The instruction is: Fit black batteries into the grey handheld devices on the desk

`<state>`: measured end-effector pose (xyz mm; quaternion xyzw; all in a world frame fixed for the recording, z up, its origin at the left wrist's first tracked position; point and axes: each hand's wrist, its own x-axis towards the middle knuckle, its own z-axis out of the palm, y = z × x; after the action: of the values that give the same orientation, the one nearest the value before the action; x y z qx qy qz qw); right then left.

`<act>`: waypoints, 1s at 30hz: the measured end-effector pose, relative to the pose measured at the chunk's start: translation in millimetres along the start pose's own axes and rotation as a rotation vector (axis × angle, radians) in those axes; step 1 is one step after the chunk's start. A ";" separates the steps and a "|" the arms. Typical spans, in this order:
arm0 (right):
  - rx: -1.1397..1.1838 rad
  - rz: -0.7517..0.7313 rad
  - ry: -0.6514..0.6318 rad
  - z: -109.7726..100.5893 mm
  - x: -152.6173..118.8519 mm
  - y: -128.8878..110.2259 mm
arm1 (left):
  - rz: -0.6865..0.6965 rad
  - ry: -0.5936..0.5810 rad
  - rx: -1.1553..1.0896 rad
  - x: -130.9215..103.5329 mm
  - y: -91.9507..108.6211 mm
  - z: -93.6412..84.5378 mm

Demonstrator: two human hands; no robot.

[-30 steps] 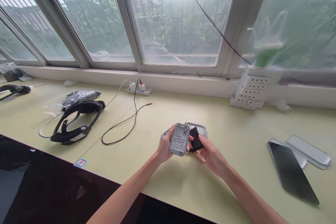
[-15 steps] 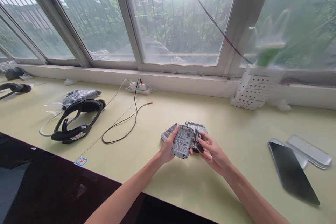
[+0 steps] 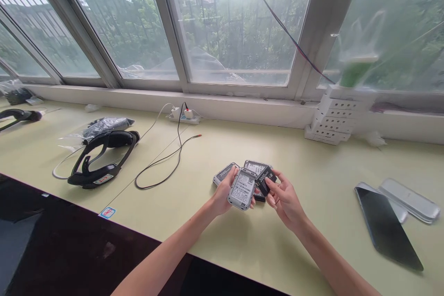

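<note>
I worry the black battery (image 3: 262,179) could twist loose: the right fingers (image 3: 276,188) pinch it at one side; the left fingers (image 3: 229,179) clasp the grey device (image 3: 242,189).

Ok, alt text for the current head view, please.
The left hand holds an open grey device and the right hand a black battery marked 3000, close beside it, above a pale green table. Similar devices lie behind.

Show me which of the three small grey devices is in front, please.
It is the front device, gripped by the left hand, its printed label facing the camera; the left device and the right device are behind it, partly covered.
</note>
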<state>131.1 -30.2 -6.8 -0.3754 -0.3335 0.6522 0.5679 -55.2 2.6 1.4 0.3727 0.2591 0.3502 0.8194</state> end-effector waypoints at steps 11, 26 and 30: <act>-0.013 -0.093 0.038 0.1 0.0 7.1 | -0.003 0.017 -0.027 2.9 -2.7 -2.4; -0.200 -0.244 0.123 5.5 -3.2 5.9 | 0.037 -0.020 -0.056 2.1 -4.3 -2.1; -0.332 -0.332 0.116 11.8 -7.9 6.9 | 0.026 0.031 -0.024 2.5 -6.8 -2.1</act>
<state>118.0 -39.1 -6.0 -0.4404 -0.4599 0.4636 0.6161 -52.5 2.2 -5.6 0.3608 0.2629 0.3695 0.8150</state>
